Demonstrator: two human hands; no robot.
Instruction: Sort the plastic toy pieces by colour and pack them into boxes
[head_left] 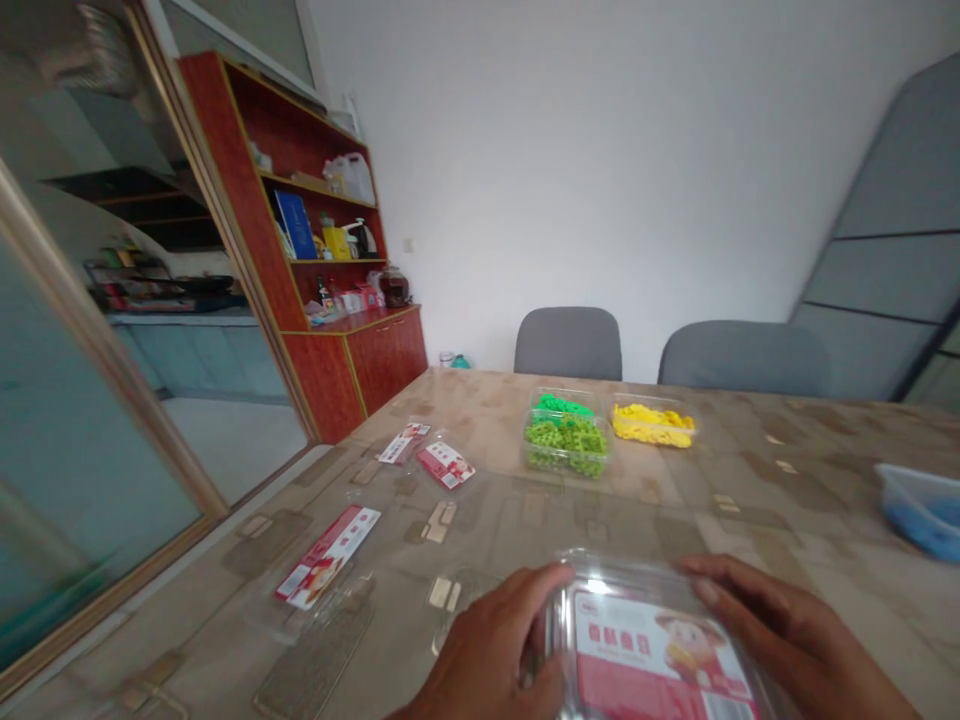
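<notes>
A clear plastic box [656, 655] with a red and white label on its lid is in front of me at the bottom edge of the view. My left hand [499, 650] grips its left side, thumb along the rim. On the opposite side my right hand [795, 635] holds the box, fingers at the far right corner. What the box contains is hidden by the label. Farther back stand a clear box of light green plastic pieces [566, 443], one of darker green pieces [564, 407] behind it, and one of yellow pieces [652, 425].
Clear lids with red and white labels, a near one [328, 557] and two farther ones [446, 464] [405, 443], lie on the patterned table [495, 535]. At the right is a tub with blue contents [926, 510]. Two grey chairs [568, 343] [742, 355] stand behind the table.
</notes>
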